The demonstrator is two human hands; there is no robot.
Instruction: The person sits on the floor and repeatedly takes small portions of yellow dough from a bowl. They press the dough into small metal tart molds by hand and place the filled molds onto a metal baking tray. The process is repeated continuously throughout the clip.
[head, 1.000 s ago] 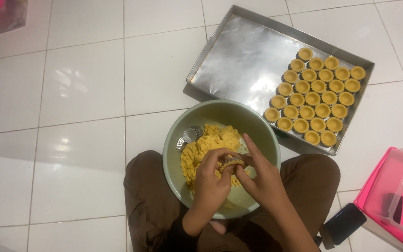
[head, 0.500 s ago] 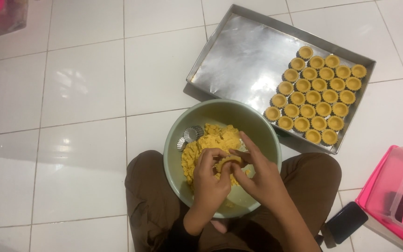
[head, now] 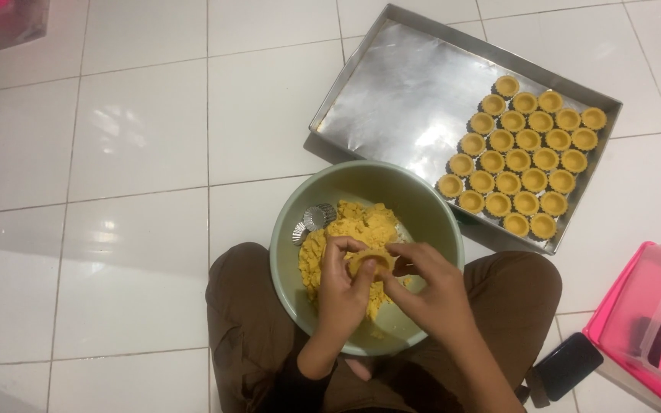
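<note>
A pale green bowl (head: 430,206) rests on my lap and holds a mass of yellow dough (head: 361,226). Over it, my left hand (head: 342,294) cups a small dough-lined tart mould (head: 370,262). My right hand (head: 434,291) pinches the mould's right edge with its fingertips. Two empty fluted metal moulds (head: 314,222) lie at the bowl's left inner wall.
A foil-lined metal baking tray (head: 407,99) lies on the white tiled floor, with several filled tart shells (head: 522,157) packed in its right part. A pink plastic container (head: 644,321) stands at the right, a dark phone (head: 568,365) beside my knee.
Both hands have stayed over the bowl; my fingers have shifted around the tart mould, turning and pressing it slightly. Nothing else has moved.
</note>
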